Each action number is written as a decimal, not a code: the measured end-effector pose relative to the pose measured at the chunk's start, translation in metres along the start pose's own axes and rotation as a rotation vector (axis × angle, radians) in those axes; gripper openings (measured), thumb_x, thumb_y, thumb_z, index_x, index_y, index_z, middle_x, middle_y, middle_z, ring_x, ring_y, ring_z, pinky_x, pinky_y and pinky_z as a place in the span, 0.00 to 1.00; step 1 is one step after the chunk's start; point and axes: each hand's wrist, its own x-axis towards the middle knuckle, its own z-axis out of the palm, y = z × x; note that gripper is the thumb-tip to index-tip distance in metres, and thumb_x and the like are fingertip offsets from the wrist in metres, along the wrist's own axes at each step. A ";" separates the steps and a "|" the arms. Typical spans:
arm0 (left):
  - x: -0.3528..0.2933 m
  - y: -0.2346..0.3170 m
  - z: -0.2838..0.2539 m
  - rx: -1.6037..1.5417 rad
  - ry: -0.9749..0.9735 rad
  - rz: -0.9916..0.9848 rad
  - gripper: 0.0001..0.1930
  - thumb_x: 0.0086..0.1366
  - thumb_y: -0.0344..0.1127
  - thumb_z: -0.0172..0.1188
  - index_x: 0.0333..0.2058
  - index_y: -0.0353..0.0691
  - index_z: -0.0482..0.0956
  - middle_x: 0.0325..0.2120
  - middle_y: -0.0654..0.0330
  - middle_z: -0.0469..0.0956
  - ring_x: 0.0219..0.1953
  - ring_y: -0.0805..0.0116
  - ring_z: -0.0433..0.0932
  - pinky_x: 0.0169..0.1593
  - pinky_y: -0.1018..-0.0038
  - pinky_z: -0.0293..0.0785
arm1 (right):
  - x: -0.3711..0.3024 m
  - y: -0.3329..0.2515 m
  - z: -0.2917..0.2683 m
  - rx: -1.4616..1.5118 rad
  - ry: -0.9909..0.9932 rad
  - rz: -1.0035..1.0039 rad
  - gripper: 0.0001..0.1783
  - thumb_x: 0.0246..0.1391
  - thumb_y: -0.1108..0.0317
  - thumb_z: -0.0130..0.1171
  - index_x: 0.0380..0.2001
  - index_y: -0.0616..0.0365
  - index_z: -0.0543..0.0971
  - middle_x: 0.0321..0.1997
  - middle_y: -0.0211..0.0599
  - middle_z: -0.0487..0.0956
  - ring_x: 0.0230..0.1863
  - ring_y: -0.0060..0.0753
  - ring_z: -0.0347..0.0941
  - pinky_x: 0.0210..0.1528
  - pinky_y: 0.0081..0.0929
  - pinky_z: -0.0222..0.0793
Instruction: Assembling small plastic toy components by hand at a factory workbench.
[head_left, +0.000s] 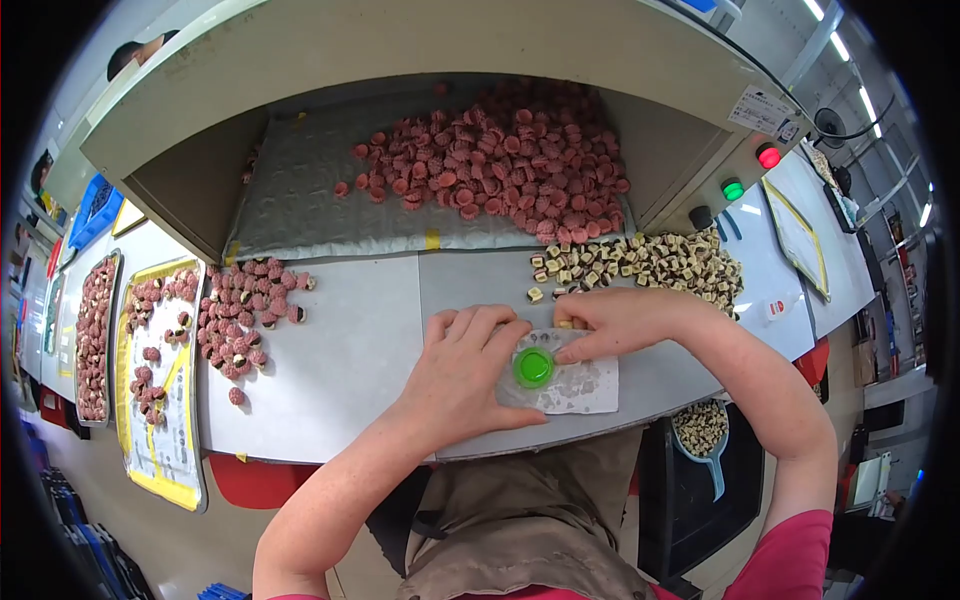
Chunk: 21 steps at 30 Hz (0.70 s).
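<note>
In front of me a small round bright green mould-like piece (pixel 533 367) sits in a clear holder on a white pad (pixel 597 390) at the table's front edge. My left hand (pixel 460 368) lies along its left side, fingers stretched out and thumb apart, holding nothing. On the right, my right hand (pixel 620 325) is bent into a pinch, its thumb beside the green piece. A small yellowish piece shows between thumb and curled fingers; its kind is partly hidden. Beyond that hand spreads a pile of small cream-and-dark blocks (pixel 690 268).
Pink ridged cups (pixel 510 165) heap inside the machine opening ahead. Filled pink pieces (pixel 245 310) lie at left, beside a yellow-taped tray (pixel 180 450) and a full tray (pixel 97 340). A blue scoop (pixel 716 470) of blocks rests in a black bin (pixel 665 500), lower right.
</note>
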 end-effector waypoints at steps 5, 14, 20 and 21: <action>0.004 0.001 -0.003 -0.019 -0.033 0.006 0.40 0.39 0.56 0.71 0.49 0.40 0.70 0.46 0.58 0.67 0.51 0.59 0.65 0.55 0.65 0.56 | 0.006 0.000 -0.011 -0.079 -0.121 -0.098 0.21 0.52 0.50 0.60 0.34 0.57 0.71 0.25 0.33 0.69 0.28 0.27 0.65 0.30 0.28 0.61; 0.010 0.000 -0.004 -0.007 -0.063 -0.021 0.40 0.39 0.57 0.71 0.49 0.40 0.70 0.45 0.59 0.67 0.50 0.59 0.65 0.55 0.64 0.57 | 0.007 0.006 -0.009 -0.022 -0.071 -0.162 0.21 0.50 0.51 0.60 0.34 0.59 0.71 0.25 0.37 0.70 0.30 0.35 0.68 0.32 0.33 0.63; 0.010 0.000 -0.003 0.005 -0.059 -0.026 0.40 0.39 0.57 0.71 0.49 0.41 0.70 0.44 0.59 0.67 0.50 0.60 0.66 0.55 0.64 0.57 | 0.005 0.007 -0.006 -0.055 -0.022 -0.185 0.21 0.52 0.51 0.59 0.34 0.59 0.70 0.24 0.37 0.70 0.28 0.34 0.68 0.30 0.32 0.62; 0.009 0.000 -0.003 0.004 -0.060 -0.030 0.40 0.39 0.57 0.71 0.49 0.41 0.70 0.44 0.59 0.67 0.50 0.60 0.66 0.55 0.64 0.57 | 0.005 0.007 -0.005 -0.063 -0.006 -0.200 0.21 0.53 0.50 0.59 0.34 0.58 0.70 0.24 0.36 0.69 0.27 0.33 0.67 0.29 0.32 0.61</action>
